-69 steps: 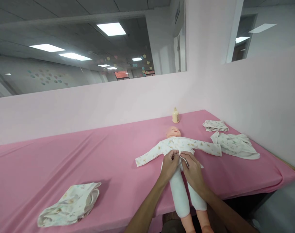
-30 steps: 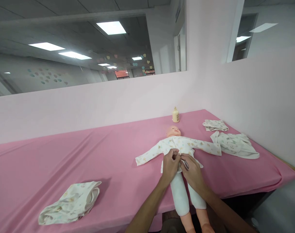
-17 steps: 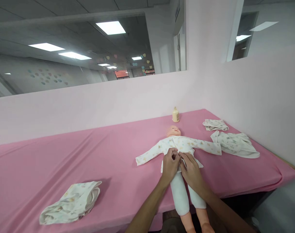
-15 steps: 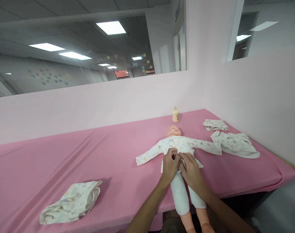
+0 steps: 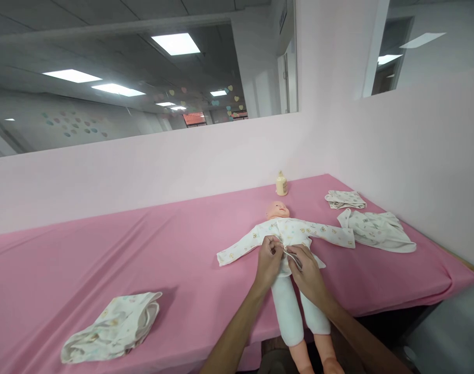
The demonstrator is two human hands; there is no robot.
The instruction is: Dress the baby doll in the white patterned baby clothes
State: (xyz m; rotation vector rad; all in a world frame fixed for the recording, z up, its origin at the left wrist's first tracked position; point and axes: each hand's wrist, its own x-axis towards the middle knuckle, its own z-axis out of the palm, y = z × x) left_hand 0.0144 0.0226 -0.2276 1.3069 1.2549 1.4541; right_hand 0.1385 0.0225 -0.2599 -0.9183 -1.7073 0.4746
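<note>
A baby doll (image 5: pixel 278 209) lies on its back on the pink table (image 5: pixel 143 249), legs hanging over the front edge. It wears a white printed shirt (image 5: pixel 299 232) with both sleeves spread out sideways. My left hand (image 5: pixel 268 261) and my right hand (image 5: pixel 309 272) meet at the doll's waist. Both are closed in a pinch on the shirt's front edges, held close together at the lower hem. The doll's legs (image 5: pixel 289 311) are in white fabric below my hands.
A cream bottle (image 5: pixel 281 184) stands by the pink wall behind the doll. A folded printed cloth (image 5: pixel 345 199) and a loose printed garment (image 5: pixel 375 231) lie at the right. Another crumpled printed garment (image 5: pixel 112 327) lies at the front left.
My hands have stayed at the doll's waist, with small finger shifts on the shirt's front edges. Now they sit slightly higher and a bit of the hem is lifted between them.
</note>
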